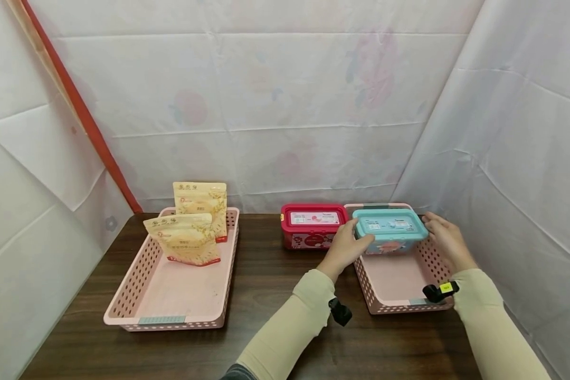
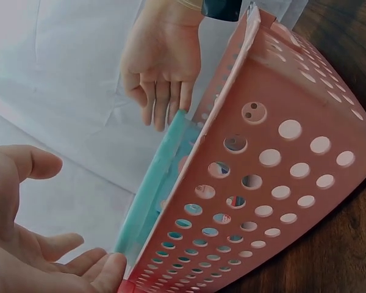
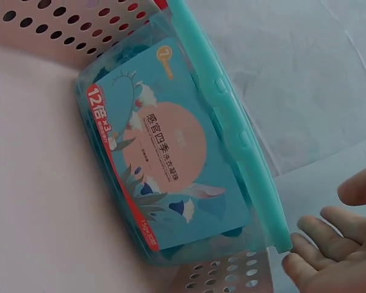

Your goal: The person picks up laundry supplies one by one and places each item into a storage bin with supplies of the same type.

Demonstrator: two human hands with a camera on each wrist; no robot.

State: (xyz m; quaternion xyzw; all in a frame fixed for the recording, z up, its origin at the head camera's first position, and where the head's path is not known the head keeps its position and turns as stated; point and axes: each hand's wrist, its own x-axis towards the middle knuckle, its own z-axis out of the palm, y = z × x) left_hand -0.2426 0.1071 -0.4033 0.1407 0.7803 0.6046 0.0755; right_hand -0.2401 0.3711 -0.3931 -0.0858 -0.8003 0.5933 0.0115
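A turquoise lidded box of laundry pods (image 1: 389, 227) sits at the far end of the right pink basket (image 1: 404, 303), its lid at rim height. At the lid's left end is my left hand (image 1: 344, 245), fingertips at the lid edge and thumb apart. My right hand (image 1: 446, 240) is at the opposite end. In the right wrist view, straight fingers (image 3: 320, 250) reach the corner of the turquoise lid (image 3: 238, 134). The left wrist view shows both hands flanking the box, partly hidden behind the perforated basket wall (image 2: 262, 159).
A red lidded box (image 1: 313, 227) stands on the dark wooden table (image 1: 261, 295), just left of that basket. Farther left, another pink basket (image 1: 180, 295) holds a front yellow pouch (image 1: 187, 240) and a rear yellow pouch (image 1: 201, 198). White curtains (image 1: 275, 105) hang behind the table.
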